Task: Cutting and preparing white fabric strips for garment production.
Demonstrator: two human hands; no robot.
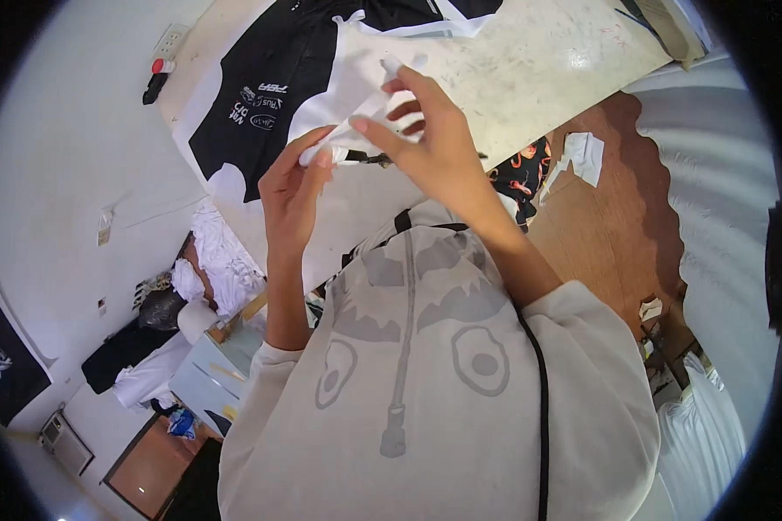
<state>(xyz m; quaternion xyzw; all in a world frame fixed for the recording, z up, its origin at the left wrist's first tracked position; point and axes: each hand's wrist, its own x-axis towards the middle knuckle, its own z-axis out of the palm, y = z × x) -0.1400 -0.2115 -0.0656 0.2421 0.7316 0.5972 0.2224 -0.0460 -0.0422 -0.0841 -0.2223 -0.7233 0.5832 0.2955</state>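
Observation:
My left hand (291, 195) is closed around one end of a narrow white strip (347, 132), above the near part of the pale table. Beside its thumb a small white piece with a black end (356, 156) sticks out to the right; its kind is unclear. Reaching in from the right, my right hand (443, 143) has bent fingers, with its thumb at the strip's upper part. White coverings show on some fingertips. Past my hands lies a black garment piece (278, 82) with white and grey prints, next to white material.
The pale table (539, 78) bears scuffs and marks. A red-topped black marker (156, 80) is at its left edge by the wall socket (172, 39). White cloth (222, 252) is heaped lower left. Patterned black fabric (521, 178) and white scraps (582, 156) lie to the right.

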